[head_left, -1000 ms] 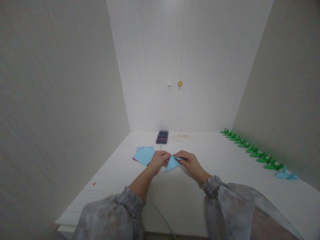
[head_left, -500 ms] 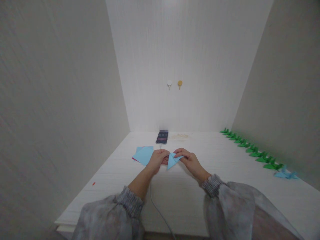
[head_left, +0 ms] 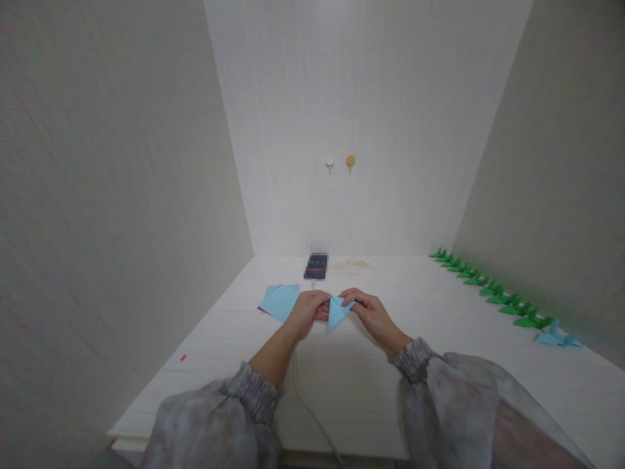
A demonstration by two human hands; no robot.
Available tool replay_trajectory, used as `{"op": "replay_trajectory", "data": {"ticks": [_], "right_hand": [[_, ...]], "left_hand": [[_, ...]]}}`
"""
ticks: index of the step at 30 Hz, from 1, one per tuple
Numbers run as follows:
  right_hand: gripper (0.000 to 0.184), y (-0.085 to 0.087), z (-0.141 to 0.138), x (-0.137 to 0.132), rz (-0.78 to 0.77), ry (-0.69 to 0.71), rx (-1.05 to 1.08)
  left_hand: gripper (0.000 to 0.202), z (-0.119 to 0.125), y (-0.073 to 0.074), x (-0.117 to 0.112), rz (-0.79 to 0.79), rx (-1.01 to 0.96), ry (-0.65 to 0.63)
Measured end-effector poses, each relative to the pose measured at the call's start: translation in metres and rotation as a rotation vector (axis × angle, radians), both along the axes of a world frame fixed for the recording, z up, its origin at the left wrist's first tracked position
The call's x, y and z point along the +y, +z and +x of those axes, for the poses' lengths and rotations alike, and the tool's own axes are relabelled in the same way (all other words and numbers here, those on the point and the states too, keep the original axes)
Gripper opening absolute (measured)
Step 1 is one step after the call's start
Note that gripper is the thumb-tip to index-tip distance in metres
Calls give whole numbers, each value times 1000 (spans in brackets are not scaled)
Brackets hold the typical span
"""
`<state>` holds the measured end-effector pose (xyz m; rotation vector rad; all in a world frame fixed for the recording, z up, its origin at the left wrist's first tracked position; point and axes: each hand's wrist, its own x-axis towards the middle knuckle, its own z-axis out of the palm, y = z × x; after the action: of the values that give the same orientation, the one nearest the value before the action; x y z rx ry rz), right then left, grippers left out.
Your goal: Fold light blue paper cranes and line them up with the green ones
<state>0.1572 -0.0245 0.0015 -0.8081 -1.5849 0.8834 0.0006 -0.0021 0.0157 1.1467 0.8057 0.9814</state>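
Note:
A small light-blue folded paper triangle [head_left: 336,311] is held just above the white table [head_left: 342,378], between both hands. My left hand [head_left: 309,311] pinches its left corner with closed fingers. On the right side, my right hand [head_left: 370,314] grips its upper right edge, fingers curled over the paper. A stack of flat light-blue paper sheets [head_left: 280,301], with a pink edge showing beneath, lies on the table just left of my left hand.
A dark phone [head_left: 316,266] lies behind the hands, its cable [head_left: 305,397] running toward me. A row of several green folded paper figures [head_left: 488,289] lines the right wall, ending in a light-blue one [head_left: 556,338]. Two small hooks [head_left: 340,162] hang on the back wall.
The paper triangle has been folded narrower and my hands have drawn slightly closer together. The view has shifted a little.

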Motion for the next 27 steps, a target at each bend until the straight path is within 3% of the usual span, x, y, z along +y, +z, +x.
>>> {"op": "replay_trajectory", "data": {"ticks": [5,12,17,21,27], "right_hand": [[12,2,0,-1,4,9,-33],[12,0,1,-1,-43,64,3],[19,-4,-2,3,-209,18,59],[20,-9,-4,6,-358,25,-14],[17,-9,-3,5,-356,11,-46]], "left_hand": [[28,0,-3,1,22,26,-30],[22,-2,-7,5,58,56,40],[23,0,-8,6,122,137,53],[23,2,-12,8,179,226,35],[21,2,-13,6,161,287,-11]]}}
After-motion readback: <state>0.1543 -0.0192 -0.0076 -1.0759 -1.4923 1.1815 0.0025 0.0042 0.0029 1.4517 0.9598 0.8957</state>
